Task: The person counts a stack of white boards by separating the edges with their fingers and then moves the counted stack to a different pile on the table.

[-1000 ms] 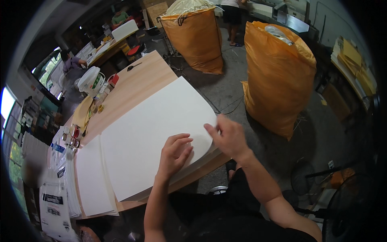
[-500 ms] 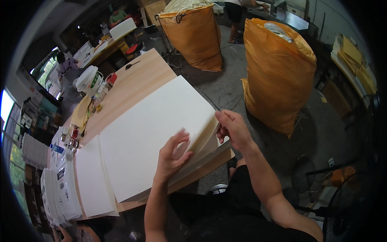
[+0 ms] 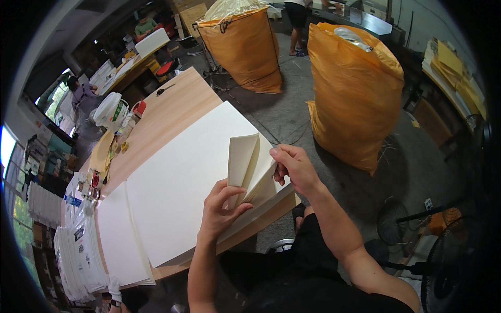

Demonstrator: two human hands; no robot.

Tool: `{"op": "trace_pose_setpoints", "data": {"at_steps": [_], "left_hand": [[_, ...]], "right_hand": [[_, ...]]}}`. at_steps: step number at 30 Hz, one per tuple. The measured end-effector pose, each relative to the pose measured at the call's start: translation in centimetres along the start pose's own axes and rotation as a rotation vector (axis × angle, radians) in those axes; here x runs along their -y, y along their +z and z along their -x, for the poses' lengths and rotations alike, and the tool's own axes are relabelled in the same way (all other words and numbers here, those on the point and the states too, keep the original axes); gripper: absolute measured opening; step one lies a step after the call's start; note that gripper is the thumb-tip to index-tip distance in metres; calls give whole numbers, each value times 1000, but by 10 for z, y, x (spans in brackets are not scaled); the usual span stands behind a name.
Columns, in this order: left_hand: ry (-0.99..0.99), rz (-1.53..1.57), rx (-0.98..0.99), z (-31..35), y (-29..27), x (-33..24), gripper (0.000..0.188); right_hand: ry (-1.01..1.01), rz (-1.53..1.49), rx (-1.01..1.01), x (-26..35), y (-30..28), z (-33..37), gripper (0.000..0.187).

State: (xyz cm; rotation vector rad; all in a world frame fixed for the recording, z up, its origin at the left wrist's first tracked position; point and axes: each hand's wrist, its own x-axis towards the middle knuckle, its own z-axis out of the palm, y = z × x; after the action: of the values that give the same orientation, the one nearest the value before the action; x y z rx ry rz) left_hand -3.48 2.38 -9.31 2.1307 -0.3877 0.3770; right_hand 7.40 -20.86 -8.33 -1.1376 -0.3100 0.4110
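A broad stack of large white paper sheets lies on the wooden table. At its near right corner, a cream-white paper flap stands bent up, with an opening between its layers. My left hand holds the lower end of this flap between thumb and fingers. Farther right, my right hand pinches the paper's right edge between thumb and forefinger, its other fingers curled beneath. Whether the flap is part of the top sheets or a separate folded piece, I cannot tell.
Beside the stack lie narrower white sheets and piled printed plastic packs. A white bucket and scissors sit farther up the wooden table. Large orange sacks stand on the floor. Another person's gloved hand shows lower left.
The paper at the near right corner has come up into a bent flap, and my left hand has closed on it. My right hand keeps its pinch, slightly lower and left.
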Motion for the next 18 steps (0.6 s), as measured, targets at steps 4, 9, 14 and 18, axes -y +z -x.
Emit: {"op": "trace_pose_setpoints", "data": {"at_steps": [4, 9, 14, 18], "left_hand": [[-9, 12, -149, -1, 9, -3, 40], [85, -53, -8, -2, 3, 4, 47], [63, -39, -25, -3, 5, -5, 53], [76, -88, -29, -1, 4, 4, 61]], "right_hand": [[-179, 498, -167, -9, 8, 1, 34], [-11, 37, -48, -3, 6, -4, 33], [-14, -2, -22, -5, 3, -1, 32], [-33, 100, -30, 0, 4, 1, 33]]}}
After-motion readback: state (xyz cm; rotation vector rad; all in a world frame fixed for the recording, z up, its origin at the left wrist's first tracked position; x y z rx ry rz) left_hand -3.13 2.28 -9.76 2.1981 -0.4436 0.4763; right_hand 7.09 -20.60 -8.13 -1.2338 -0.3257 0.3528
